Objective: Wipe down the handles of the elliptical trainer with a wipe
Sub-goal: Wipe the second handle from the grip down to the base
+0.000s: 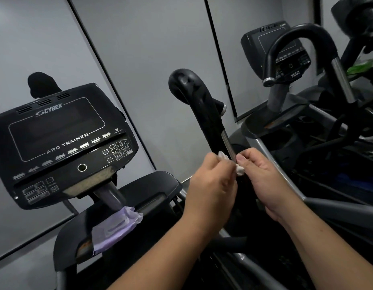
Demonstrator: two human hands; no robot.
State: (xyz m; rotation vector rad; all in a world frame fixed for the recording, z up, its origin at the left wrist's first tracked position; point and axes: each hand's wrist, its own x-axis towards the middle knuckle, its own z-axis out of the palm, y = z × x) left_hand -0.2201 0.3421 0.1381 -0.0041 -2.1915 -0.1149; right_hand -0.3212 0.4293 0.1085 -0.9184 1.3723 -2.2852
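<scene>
A black curved handle of the elliptical trainer rises in the middle of the view, with a chrome strip down its right side. A small white wipe is wrapped around the handle's lower part. My left hand pinches one end of the wipe on the left of the handle. My right hand pinches the other end on the right. Most of the wipe is hidden between my fingers and the handle.
The trainer's black console stands at the left, above a tray holding a purple wipe packet. A second trainer with a looped handle and its own console stands at the right. Grey wall panels lie behind.
</scene>
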